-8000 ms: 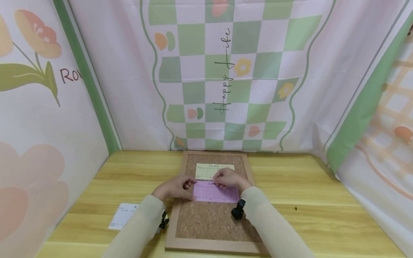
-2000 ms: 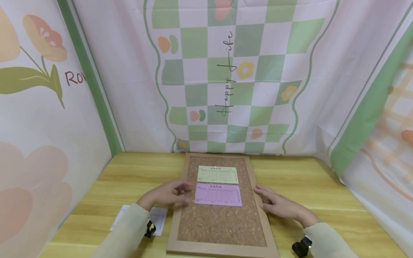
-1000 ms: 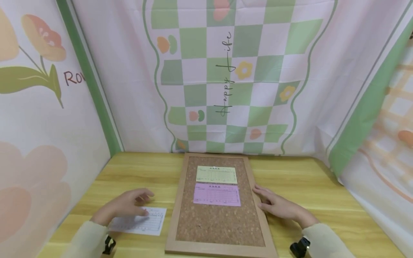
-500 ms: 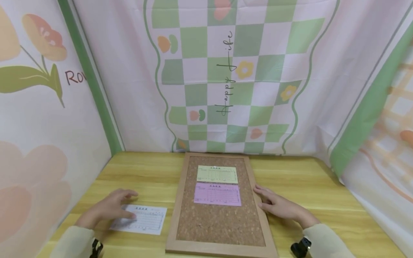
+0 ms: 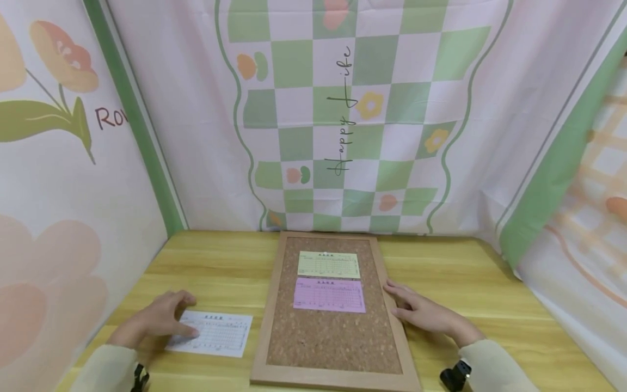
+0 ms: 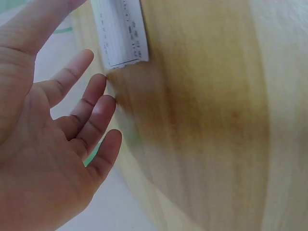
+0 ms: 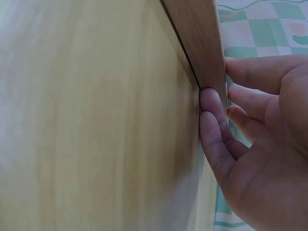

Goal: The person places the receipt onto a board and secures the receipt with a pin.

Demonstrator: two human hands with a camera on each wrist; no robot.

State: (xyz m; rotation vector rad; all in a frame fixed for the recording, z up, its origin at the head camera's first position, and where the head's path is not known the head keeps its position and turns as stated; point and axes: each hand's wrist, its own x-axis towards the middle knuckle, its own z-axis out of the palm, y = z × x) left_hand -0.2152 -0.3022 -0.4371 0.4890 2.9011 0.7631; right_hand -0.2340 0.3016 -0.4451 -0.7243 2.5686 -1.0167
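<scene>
On the table to the left lies a white printed slip (image 5: 222, 335). My left hand (image 5: 157, 316) is over its left end, thumb reaching across the paper; in the left wrist view the fingers (image 6: 98, 115) are loosely bent and hold nothing. A wood-framed cork board (image 5: 338, 343) lies in the middle. It bears a yellow slip (image 5: 329, 265) near the top, with a small white pin head at its upper edge, and a pink slip (image 5: 329, 295) just below. My right hand (image 5: 428, 316) rests against the frame's right side, fingertips (image 7: 211, 101) touching the wood.
The wooden table (image 5: 480, 283) extends on both sides of the board. A patterned curtain (image 5: 338, 125) hangs along the back edge, with more cloth at left and right. A black wrist camera (image 5: 455, 375) is strapped to the right wrist.
Earlier both hands were at the pink slip on the board. My right hand then moved to the frame's right side and stayed; my left hand moved left to the white slip.
</scene>
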